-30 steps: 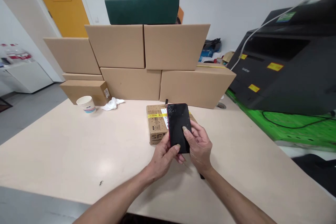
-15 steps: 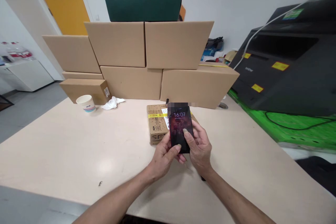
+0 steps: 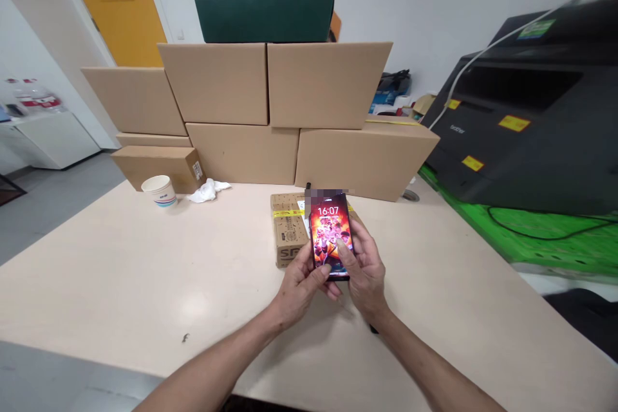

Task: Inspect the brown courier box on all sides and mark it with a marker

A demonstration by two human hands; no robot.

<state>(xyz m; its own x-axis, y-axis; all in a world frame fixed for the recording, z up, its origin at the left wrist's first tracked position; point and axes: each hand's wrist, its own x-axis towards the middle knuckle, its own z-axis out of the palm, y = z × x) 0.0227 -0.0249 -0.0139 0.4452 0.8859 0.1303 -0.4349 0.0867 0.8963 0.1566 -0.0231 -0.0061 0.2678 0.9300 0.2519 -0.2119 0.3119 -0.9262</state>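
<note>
A smartphone (image 3: 331,226) is held upright between both hands, its screen lit with 16:07 over a bright red and orange picture. My left hand (image 3: 300,283) grips its lower left side, with the thumb on the bottom of the screen. On the other side my right hand (image 3: 367,273) wraps the right edge, and its thumb lies over the middle of the screen. Behind the phone a small taped cardboard parcel (image 3: 288,232) lies on the table, partly hidden by phone and hands. A small dark object (image 3: 373,328) shows beside my right wrist, mostly covered.
Stacked cardboard boxes (image 3: 333,87) line the back of the table (image 3: 145,283), with a dark green box (image 3: 265,16) on top. A paper cup (image 3: 160,190) and crumpled tissue (image 3: 207,190) stand at the left. To the right is a large black printer (image 3: 512,122) on a green base (image 3: 545,238).
The phone's screen has brightened from a dim display to a vivid picture. Both hands keep their hold, with hardly any shift.
</note>
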